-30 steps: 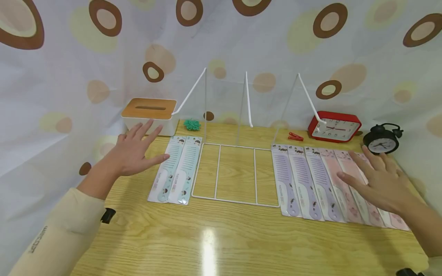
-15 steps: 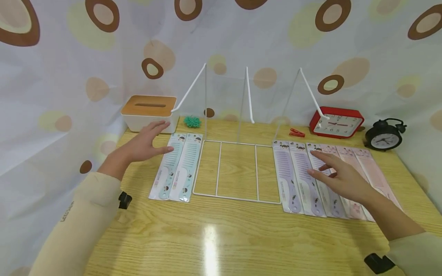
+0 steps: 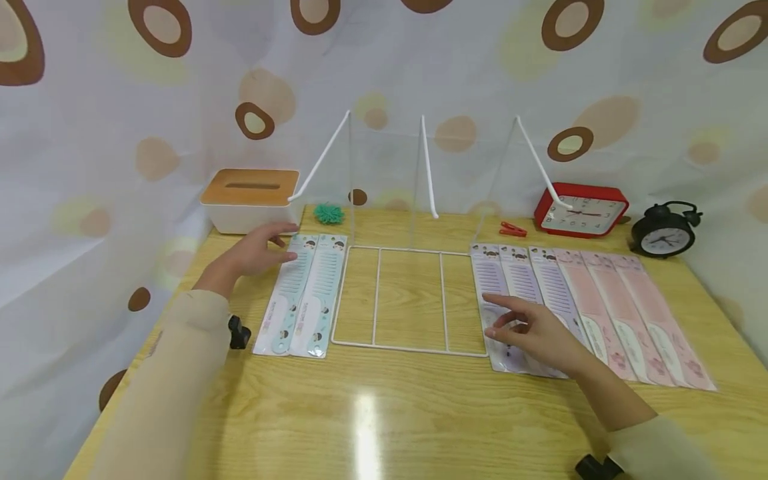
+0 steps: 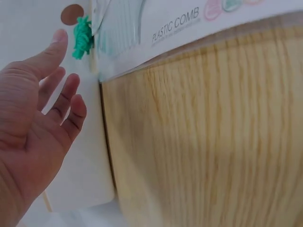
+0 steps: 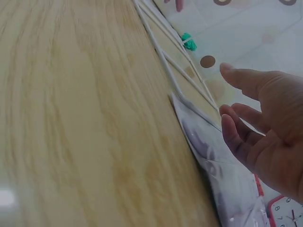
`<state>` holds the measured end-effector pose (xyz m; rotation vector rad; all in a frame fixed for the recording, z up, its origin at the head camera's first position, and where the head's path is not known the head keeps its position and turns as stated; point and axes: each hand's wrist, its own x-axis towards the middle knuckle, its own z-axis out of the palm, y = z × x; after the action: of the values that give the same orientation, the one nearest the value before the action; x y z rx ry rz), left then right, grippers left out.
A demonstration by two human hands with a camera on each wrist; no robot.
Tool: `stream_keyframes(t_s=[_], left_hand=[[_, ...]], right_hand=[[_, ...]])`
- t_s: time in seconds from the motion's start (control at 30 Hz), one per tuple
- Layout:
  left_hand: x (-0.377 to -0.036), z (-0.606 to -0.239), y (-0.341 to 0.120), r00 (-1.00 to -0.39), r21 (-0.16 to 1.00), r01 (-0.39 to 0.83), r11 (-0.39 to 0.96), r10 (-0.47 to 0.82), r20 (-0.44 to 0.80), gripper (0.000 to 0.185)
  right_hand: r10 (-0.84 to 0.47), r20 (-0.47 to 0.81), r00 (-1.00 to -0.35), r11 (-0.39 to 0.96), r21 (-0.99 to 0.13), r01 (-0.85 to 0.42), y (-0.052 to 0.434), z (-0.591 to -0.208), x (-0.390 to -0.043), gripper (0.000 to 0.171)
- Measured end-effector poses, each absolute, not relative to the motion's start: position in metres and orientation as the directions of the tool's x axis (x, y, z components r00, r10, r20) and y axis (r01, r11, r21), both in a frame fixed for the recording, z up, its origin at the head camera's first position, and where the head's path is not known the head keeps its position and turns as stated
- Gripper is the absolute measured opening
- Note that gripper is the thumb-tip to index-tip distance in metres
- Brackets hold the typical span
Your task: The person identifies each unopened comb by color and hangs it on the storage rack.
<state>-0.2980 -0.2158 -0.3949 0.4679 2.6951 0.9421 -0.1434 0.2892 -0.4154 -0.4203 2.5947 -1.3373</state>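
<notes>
Right hand: the right hand [image 3: 534, 330] hovers with fingers loosely spread and holding nothing, low over the handle ends of the purple combs [image 3: 510, 300]; a second ago it was out over the pink combs [image 3: 624, 313] near the black alarm clock [image 3: 663, 230], so it has swept inward along the row.
Right fingertips: the forefinger points toward the white wire rack [image 3: 408, 300], whose near right corner lies just beyond the fingertips; in the right wrist view the fingers [image 5: 236, 135] are above the edge of the purple pack [image 5: 213, 156], with no clear contact.
Left hand: the left hand [image 3: 258, 250] is relaxed and grips nothing; it has drifted only slightly, and its fingertips now sit at the top edge of the blue combs [image 3: 306, 293], just in front of the tissue box [image 3: 249, 197].
Left wrist view: the fingers [image 4: 61, 99] are straight and apart, with the green scrunchie [image 4: 81, 38] past the fingertips.
What the shift means: judging by the move, the right hand has settled on the purple packs nearest the rack; no pack is lifted yet.
Beyond the fingers: a red clip [image 3: 513, 230] and red clock [image 3: 582, 210] stand behind the right-hand row.
</notes>
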Motion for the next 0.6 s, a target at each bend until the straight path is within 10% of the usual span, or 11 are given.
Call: stream_keyframes(t_s=[0.6], left_hand=[[-0.324, -0.422, -0.211, -0.92, 0.698, 0.235, 0.676, 0.386, -0.065, 0.052]], right_hand=[[-0.295, -0.051, -0.954, 0.517, -0.848, -0.115, 0.287, -0.443, -0.137, 0.065]])
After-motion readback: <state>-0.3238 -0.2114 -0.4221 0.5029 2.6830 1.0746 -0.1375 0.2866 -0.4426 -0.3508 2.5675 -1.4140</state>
